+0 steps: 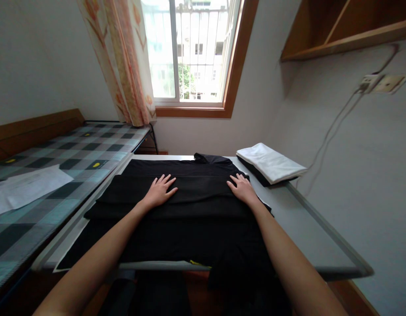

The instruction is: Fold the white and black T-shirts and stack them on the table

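Note:
A black garment (196,210) lies spread over the grey table (308,228), partly folded, with its collar at the far end and its lower part hanging over the near edge. My left hand (160,191) rests flat on the folded cloth left of the middle, fingers spread. My right hand (241,188) lies flat on the garment's right side, fingers stretched out. Neither hand holds anything.
A folded white cloth (270,162) sits on a dark one at the table's far right corner. A bed with a checked cover (74,153) and a white sheet (25,186) stands to the left. Behind are a window (190,52), a curtain (124,61), and a wall shelf (348,26) at the upper right.

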`<state>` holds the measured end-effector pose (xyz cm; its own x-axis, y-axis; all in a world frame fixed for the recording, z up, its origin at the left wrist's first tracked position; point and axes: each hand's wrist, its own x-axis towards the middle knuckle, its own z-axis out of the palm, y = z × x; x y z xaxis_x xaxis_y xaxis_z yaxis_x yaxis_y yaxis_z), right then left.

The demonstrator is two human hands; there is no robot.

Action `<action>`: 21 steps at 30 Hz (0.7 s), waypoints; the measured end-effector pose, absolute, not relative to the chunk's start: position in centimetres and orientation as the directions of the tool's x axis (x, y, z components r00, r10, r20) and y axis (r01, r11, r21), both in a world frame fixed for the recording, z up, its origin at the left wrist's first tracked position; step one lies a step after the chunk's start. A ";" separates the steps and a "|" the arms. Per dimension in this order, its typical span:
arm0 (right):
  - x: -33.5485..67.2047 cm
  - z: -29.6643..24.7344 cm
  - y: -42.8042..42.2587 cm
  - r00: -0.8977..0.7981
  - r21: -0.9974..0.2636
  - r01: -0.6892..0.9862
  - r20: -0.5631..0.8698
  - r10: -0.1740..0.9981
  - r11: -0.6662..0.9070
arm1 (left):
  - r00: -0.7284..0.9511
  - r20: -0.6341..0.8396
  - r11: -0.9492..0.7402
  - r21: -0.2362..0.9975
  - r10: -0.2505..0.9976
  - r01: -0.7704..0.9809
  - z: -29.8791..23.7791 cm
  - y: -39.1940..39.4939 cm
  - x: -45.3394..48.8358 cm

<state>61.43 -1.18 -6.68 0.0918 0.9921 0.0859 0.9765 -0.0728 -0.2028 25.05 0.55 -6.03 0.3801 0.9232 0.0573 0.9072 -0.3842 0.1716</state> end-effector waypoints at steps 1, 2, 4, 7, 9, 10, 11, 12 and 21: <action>61.4 -6.7 -1.2 0.093 -0.204 0.976 0.085 0.992 -0.074 | 0.380 0.059 -0.385 0.171 0.923 0.907 -6.1 0.6 25.0; 61.4 -6.7 -1.2 0.094 -0.205 0.976 0.085 0.992 -0.075 | 0.381 0.063 -0.386 0.172 0.923 0.906 -6.2 0.6 25.0; 61.4 -6.7 -1.2 0.095 -0.203 0.976 0.084 0.992 -0.076 | 0.383 0.070 -0.389 0.180 0.921 0.903 -6.3 0.8 24.9; 61.5 -6.6 -1.3 0.093 -0.194 0.978 0.085 0.992 -0.075 | 0.369 0.080 -0.378 0.174 0.926 0.909 -6.4 1.4 24.3; 61.4 -6.6 -1.3 0.089 -0.190 0.979 0.087 0.992 -0.072 | 0.333 0.078 -0.341 0.144 0.940 0.929 -6.3 1.9 23.4; 61.4 -6.6 -1.3 0.088 -0.190 0.979 0.088 0.992 -0.070 | 0.309 0.079 -0.317 0.127 0.948 0.940 -6.2 2.2 22.7; 61.4 -6.5 -1.3 0.088 -0.191 0.979 0.090 0.992 -0.069 | 0.285 0.085 -0.293 0.112 0.955 0.950 -6.1 2.6 21.9; 61.4 -6.6 -1.3 0.088 -0.192 0.979 0.092 0.992 -0.069 | 0.263 0.095 -0.272 0.101 0.960 0.957 -5.9 2.9 21.0; 61.6 -6.9 -1.2 0.087 -0.230 0.972 0.126 0.988 -0.056 | 0.158 0.160 -0.154 -0.041 0.974 0.987 -4.9 5.3 10.7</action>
<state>61.61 -1.15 -6.90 0.0872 0.9882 0.1263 0.9716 -0.0564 -0.2298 10.70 5.28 -4.86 0.1582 0.9744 0.1597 0.9873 -0.1535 -0.0413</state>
